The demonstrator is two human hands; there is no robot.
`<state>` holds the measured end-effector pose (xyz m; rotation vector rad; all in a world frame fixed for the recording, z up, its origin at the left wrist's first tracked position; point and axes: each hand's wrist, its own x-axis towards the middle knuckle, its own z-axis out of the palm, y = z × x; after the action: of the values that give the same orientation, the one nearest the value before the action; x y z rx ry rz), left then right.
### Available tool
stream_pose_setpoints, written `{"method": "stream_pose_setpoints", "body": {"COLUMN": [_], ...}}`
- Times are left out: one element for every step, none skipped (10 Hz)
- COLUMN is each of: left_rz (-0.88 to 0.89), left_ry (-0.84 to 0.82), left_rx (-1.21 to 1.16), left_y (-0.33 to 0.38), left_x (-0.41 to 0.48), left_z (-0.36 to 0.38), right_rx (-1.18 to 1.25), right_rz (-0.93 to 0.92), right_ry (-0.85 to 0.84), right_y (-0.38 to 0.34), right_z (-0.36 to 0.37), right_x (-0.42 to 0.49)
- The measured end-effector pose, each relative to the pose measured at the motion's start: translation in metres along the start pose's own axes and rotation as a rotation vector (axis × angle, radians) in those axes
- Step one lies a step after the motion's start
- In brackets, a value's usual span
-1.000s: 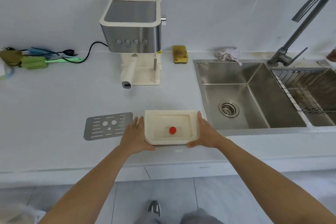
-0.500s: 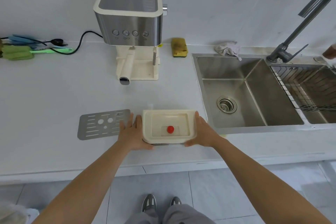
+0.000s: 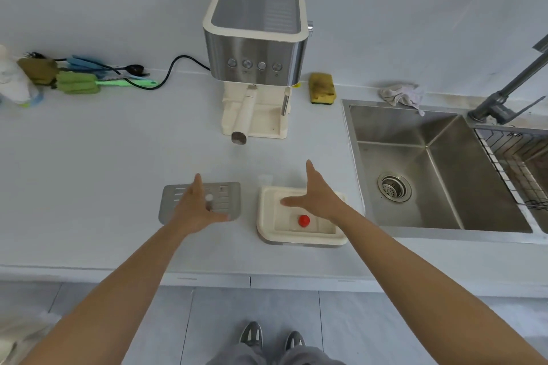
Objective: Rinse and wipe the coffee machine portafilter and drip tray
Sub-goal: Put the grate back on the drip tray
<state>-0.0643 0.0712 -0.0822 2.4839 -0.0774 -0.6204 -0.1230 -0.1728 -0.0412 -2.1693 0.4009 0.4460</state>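
The cream drip tray, with a red float inside, sits on the counter near the front edge. My right hand hovers over it, fingers straight, holding nothing. My left hand is stretched flat above the metal grate, which lies to the left of the tray. The portafilter is locked in the coffee machine at the back, its cream handle pointing toward me.
A steel sink with a drain lies to the right, a faucet and dish rack beyond it. A yellow sponge and a crumpled cloth lie at the back. Brushes and a power cord sit at the far left.
Both hands have let go of the drip tray's sides and lifted. The left hand moved left over the grate, the right reached forward above the tray.
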Motion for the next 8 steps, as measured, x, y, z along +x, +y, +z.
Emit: {"method": "stream_pose_setpoints", "body": {"left_rz": [-0.172,-0.287,-0.373,-0.391,-0.411,-0.442,-0.478,-0.512], "left_ry": [0.106,0.109,0.081,0.066,0.072,0.087,0.137,0.144], "left_rx": [-0.076,-0.068,-0.097,-0.106,-0.134,-0.211,-0.284,-0.373], "left_y": [-0.022,-0.037,-0.043,-0.045,-0.043,-0.040,-0.042,-0.048], "left_x": [0.002,0.005,0.007,0.010,0.015,0.019,0.022,0.023], "left_z": [-0.026,-0.039,-0.041,-0.039,-0.038,-0.038,-0.040,-0.043], "right_rx": [0.209,0.351,0.372,0.417,0.397,0.420,0.374,0.321], "right_rz": [0.025,0.121,0.215,0.301,0.356,0.381,0.404,0.434], "right_ry": [-0.088,-0.148,-0.160,-0.132,-0.106,-0.060,-0.055,-0.052], "right_y": [-0.036,-0.064,-0.076,-0.078,-0.085,-0.087,-0.087,-0.085], "right_z": [0.033,0.062,0.082,0.092,0.096,0.104,0.108,0.111], "right_x": [0.014,0.028,0.038,0.046,0.051,0.055,0.053,0.056]}}
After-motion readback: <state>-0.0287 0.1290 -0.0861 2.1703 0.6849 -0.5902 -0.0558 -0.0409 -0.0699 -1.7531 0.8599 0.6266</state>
